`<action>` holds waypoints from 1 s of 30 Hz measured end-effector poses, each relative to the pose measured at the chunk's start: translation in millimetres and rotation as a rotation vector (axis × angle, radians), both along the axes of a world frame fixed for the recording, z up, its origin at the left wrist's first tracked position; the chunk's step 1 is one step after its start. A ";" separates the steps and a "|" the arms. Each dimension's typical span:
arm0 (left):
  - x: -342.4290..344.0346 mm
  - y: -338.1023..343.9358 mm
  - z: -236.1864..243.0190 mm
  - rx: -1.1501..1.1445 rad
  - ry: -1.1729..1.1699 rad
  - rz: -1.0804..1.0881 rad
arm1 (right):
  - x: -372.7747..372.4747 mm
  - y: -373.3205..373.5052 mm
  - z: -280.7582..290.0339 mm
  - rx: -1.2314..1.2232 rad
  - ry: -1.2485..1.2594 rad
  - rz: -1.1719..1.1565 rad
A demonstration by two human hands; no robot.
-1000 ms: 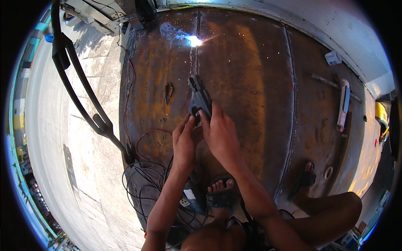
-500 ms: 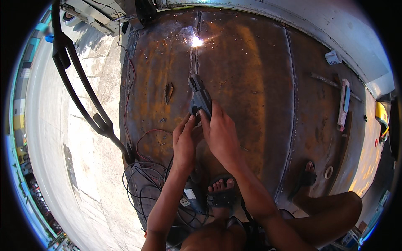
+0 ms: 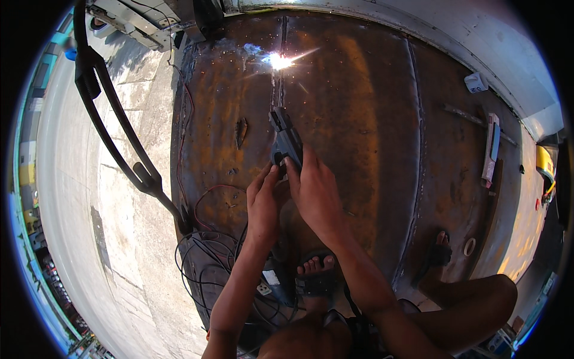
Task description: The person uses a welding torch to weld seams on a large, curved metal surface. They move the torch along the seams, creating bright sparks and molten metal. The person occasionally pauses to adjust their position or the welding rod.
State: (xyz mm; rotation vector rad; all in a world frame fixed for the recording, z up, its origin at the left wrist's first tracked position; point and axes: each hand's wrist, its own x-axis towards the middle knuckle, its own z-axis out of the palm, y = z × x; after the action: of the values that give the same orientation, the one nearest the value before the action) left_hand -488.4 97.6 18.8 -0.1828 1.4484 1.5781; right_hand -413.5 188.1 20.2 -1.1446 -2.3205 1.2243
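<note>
Both hands are wrapped around a dark grey welding electrode holder (image 3: 287, 139), whose jaws point away from me. My right hand (image 3: 317, 194) grips it from the right side, thumb along its body. On the left, my left hand (image 3: 262, 203) closes around its lower part. Ahead of the jaws a bright welding arc (image 3: 278, 60) glows on a seam (image 3: 274, 93) in the rusty steel sheet (image 3: 335, 107). Sparks scatter around it and bluish smoke (image 3: 252, 49) hangs at its left. Glare hides the electrode's tip.
Coiled black cables (image 3: 206, 254) lie by my left forearm, near a sandalled foot (image 3: 315, 266). A black metal bar frame (image 3: 119, 119) slants at left over pale concrete (image 3: 134, 239). A white cup (image 3: 476, 82), a metal channel piece (image 3: 490, 149) and a tape roll (image 3: 470, 246) lie at right.
The arc flares wider, with longer streaks, and bluish smoke now shows more strongly to its left. My hands and the electrode holder have hardly moved.
</note>
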 end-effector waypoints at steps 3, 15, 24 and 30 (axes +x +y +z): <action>-0.9 -1.9 -3.3 0.024 -0.006 -0.003 | -0.5 -0.1 -1.3 0.001 -0.003 0.000; -0.3 -1.3 -5.7 0.020 -0.007 0.008 | -0.2 0.1 -1.3 0.012 -0.006 0.003; 0.0 1.9 0.7 0.032 -0.011 -0.008 | -0.3 -0.3 -1.6 -0.040 0.034 -0.052; -0.4 0.8 1.1 0.044 -0.015 -0.010 | -1.1 -0.9 -2.9 -0.034 0.026 -0.050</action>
State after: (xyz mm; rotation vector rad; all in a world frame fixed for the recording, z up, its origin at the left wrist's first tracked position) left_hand -488.8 98.4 19.9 -0.1605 1.3995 1.5961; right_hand -414.5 187.2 17.3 -1.1829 -2.2467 1.2576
